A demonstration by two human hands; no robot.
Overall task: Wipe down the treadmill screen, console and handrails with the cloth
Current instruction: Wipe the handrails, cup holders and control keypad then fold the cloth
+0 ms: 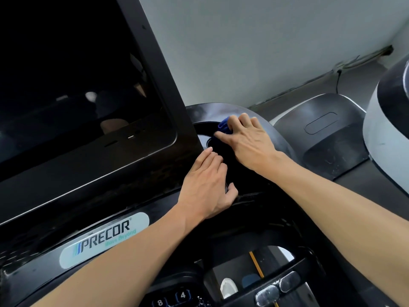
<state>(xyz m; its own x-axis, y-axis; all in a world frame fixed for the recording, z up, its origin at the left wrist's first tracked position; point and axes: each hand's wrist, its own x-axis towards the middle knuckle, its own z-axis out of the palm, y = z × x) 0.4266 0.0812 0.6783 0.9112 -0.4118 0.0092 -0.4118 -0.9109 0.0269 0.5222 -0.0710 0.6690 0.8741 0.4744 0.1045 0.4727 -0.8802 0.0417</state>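
**Cloth Deep in Cup Well, Screen Edge Close By**

Right hand (247, 142), fingers curled, pressing blue cloth (224, 126) into the console (132, 240) cup holder (274, 138) at two o'clock of the dark screen (73, 85). Left hand (208, 189) relaxed, fingers bracing on the tray rim at five o'clock of the screen, gripping nothing. Risks: cloth bunching and skipping the well's corners; knuckles smudging the screen bezel; grit dragged onward, scratching gloss.
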